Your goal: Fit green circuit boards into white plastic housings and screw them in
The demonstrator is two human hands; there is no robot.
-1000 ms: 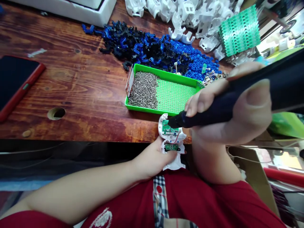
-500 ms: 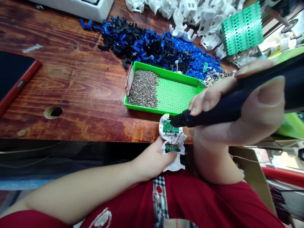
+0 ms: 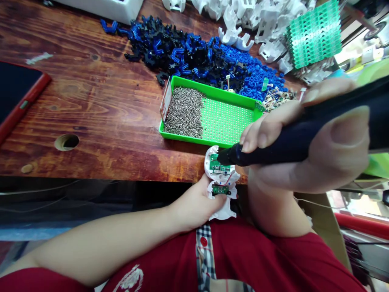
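A white shell (image 3: 225,211) is gripped by the left hand (image 3: 196,204), a black driver (image 3: 293,142) by the right hand (image 3: 296,176); the far board (image 3: 215,165) is seemingly being fastened, steady alignment needed.

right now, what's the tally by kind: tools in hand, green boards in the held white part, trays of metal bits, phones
Black tool in right hand: 1
Green boards in white part: 2
Green tray: 1
Phone: 1
Total: 5
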